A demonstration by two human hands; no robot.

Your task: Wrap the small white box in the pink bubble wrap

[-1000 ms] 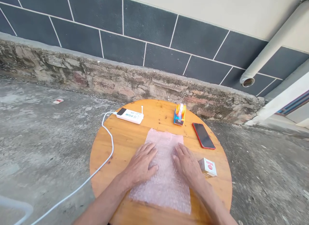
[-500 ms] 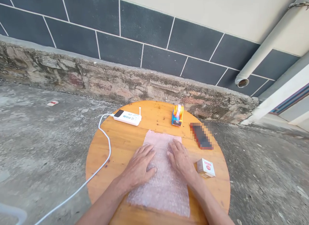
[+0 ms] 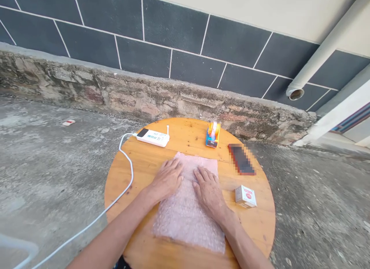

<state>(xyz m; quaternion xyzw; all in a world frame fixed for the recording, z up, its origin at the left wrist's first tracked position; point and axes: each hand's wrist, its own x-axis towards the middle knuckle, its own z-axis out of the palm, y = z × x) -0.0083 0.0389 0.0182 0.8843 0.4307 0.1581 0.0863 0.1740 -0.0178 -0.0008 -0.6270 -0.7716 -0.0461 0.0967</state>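
Note:
A pinkish sheet of bubble wrap (image 3: 185, 219) lies flat on the round wooden table (image 3: 130, 238). My left hand (image 3: 168, 178) rests palm down along the sheet's left edge, fingers stretched out toward the far end. On the right part of the sheet, my right hand (image 3: 208, 190) lies flat too, its fingers slightly spread. Neither hand grips anything. Right of my right hand stands a small white box (image 3: 245, 196) with red print. Beyond the sheet's far edge is an orange and blue tape dispenser (image 3: 213, 135).
A white power bank (image 3: 153, 137) with a white cable (image 3: 131, 165) lies at the table's far left; the cable runs off toward the lower left. A phone (image 3: 242, 159), partly pixelated, lies at the right. Behind the table runs a stone ledge (image 3: 130, 97) below dark tiles.
My left hand has shifted a little up and left along the wrap, its thumb now drawn in. My right hand has moved slightly left. The view has tilted a little.

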